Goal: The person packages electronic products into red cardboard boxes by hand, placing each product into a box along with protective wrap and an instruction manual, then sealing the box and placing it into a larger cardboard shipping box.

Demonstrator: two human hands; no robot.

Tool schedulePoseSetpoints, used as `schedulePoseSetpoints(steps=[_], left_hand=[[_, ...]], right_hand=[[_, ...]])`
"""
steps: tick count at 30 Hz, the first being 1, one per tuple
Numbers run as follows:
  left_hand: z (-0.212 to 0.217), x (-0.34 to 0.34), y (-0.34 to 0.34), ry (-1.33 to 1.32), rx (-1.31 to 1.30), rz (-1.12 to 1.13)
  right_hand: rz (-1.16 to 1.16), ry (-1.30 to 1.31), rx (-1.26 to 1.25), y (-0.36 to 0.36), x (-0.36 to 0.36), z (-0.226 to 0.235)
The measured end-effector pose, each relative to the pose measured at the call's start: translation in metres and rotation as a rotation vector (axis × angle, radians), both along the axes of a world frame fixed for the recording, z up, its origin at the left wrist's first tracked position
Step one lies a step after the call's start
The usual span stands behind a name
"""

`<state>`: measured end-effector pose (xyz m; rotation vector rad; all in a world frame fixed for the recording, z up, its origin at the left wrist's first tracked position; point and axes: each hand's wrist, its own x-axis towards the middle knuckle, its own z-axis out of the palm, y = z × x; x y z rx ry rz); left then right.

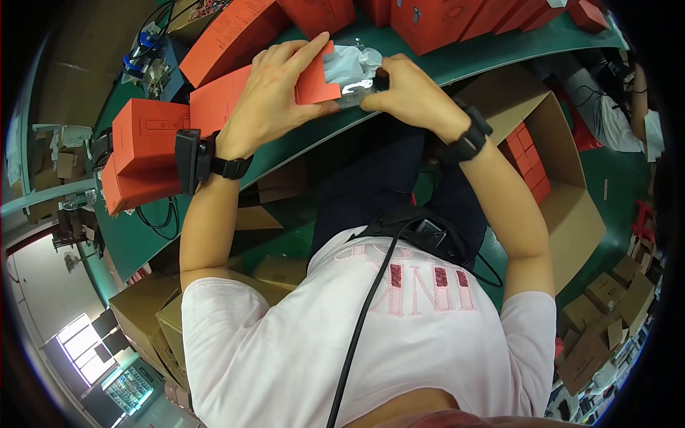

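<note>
My left hand [267, 93] is closed around an orange-red cardboard box [314, 82], near its open right end. At that end a clear plastic tray [349, 100] with a white wrapped bundle [349, 64] shows, partly inside the box or right against it; which of the two I cannot tell. My right hand [414, 93] grips the right side of the tray between thumb and fingers. Part of the tray is hidden behind those fingers. Both hands are just above the green bench [492, 63], near its front edge.
More orange-red boxes stand along the back of the bench [435, 25] and at the left [150, 135]. An open carton [567, 221] with small orange-red boxes [526, 160] stands below at right. Black cables [168, 221] hang at left. Another person's arm [637, 93] shows at far right.
</note>
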<state>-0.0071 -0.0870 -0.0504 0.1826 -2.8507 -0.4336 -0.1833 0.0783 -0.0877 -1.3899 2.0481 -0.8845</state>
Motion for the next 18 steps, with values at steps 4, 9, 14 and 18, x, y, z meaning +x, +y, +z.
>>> schedulePoseSetpoints(steps=[4, 9, 14, 18], left_hand=[[0.007, 0.001, -0.002, 0.053, 0.094, 0.022], [0.016, -0.001, -0.006, 0.110, 0.126, 0.014], [0.048, -0.008, 0.006, 0.303, 0.440, 0.002], [0.068, 0.000, 0.001, 0.559, 0.812, 0.012]], right_hand=[[-0.069, -0.475, -0.017, 0.000, 0.011, 0.006], [-0.190, -1.096, -0.255, 0.004, 0.016, 0.010], [-0.024, -1.433, -0.601, -0.007, 0.002, 0.031], [0.096, -1.491, -0.687, -0.001, 0.012, 0.118]])
